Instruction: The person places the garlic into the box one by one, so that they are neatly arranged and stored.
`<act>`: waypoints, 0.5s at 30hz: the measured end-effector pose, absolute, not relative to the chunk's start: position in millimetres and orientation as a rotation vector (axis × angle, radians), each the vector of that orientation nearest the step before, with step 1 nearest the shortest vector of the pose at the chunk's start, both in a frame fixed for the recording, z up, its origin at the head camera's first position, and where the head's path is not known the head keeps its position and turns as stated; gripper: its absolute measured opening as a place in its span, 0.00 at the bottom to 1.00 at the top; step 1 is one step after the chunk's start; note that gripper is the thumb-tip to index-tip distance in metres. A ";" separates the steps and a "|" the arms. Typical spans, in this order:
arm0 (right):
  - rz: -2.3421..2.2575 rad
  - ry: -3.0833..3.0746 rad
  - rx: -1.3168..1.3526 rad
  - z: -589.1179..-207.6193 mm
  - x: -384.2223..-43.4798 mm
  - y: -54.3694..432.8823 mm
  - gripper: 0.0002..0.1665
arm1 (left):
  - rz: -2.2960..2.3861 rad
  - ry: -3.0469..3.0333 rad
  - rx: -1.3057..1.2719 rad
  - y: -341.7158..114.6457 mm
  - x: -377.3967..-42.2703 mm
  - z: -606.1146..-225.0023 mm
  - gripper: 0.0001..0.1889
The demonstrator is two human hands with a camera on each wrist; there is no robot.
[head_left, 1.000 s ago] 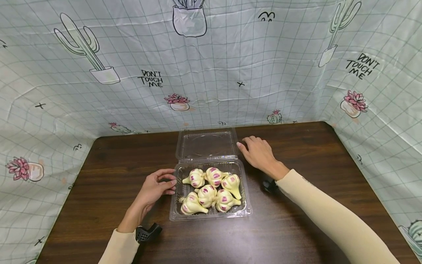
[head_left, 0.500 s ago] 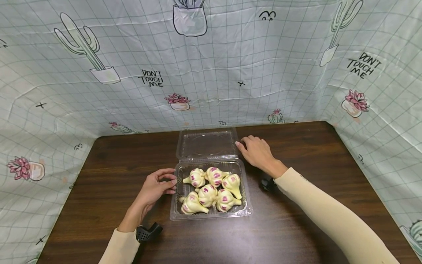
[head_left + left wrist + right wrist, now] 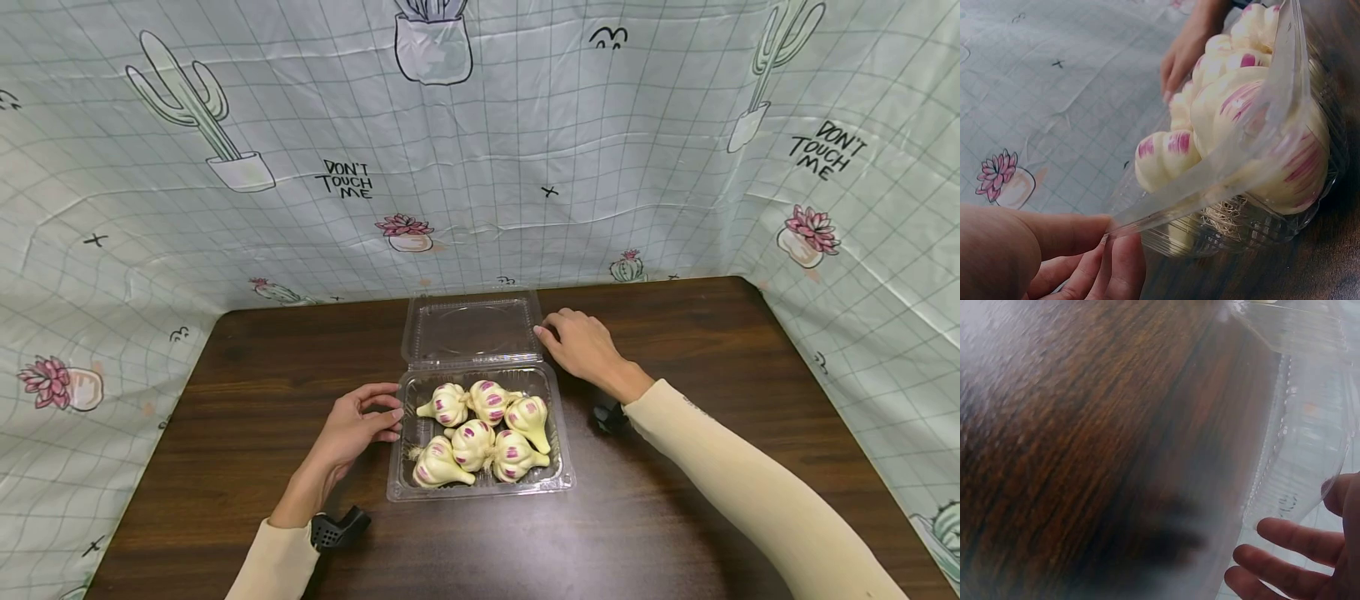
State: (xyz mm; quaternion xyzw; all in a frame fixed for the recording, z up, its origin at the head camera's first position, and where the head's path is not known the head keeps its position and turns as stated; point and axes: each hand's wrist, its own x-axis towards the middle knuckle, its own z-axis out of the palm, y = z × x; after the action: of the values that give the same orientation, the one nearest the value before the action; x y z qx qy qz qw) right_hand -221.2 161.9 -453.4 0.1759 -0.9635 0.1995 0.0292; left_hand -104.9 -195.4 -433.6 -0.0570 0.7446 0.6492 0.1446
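A clear plastic clamshell container (image 3: pixel 480 493) sits on the table with its lid (image 3: pixel 472 329) folded back towards the rear curtain. Several garlic bulbs (image 3: pixel 472 444), cream with purple patches, fill its base. My left hand (image 3: pixel 356 427) is at the left side; the left wrist view shows thumb and fingers (image 3: pixel 1116 262) pinching the container's rim (image 3: pixel 1172 203). At the lid's right edge is my right hand (image 3: pixel 588 346). In the right wrist view, its fingers (image 3: pixel 1291 537) are spread and relaxed, with the thumb at the lid's edge; firm contact is unclear.
Dark wooden tabletop (image 3: pixel 645 517) surrounds the container. A light grid curtain (image 3: pixel 487 150) printed with cacti rises behind the table and along both sides. A black wrist device (image 3: pixel 339 528) is worn on the left wrist.
My right hand has shifted very slightly left towards the lid's edge. The left hand, container and garlic bulbs stay put.
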 end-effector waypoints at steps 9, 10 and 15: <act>0.701 -2.936 0.530 -454.4 -220.7 160.6 0.23 | 1.871 2.147 -0.187 -194.4 -104.1 -434.6 0.24; 0.712 -2.926 0.530 -454.2 -220.4 160.6 0.23 | 1.872 2.147 -0.187 -194.3 -104.3 -434.5 0.24; 0.745 -2.863 0.526 -451.3 -218.5 161.0 0.22 | 1.874 2.149 -0.183 -193.9 -105.1 -433.5 0.24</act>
State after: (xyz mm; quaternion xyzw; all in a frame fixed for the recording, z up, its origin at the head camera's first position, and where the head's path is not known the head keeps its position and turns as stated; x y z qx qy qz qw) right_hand -218.5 161.0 -451.3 0.1746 -0.9506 0.2472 0.0685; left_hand -105.1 -193.9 -433.5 -0.0634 0.7446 0.6492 0.1416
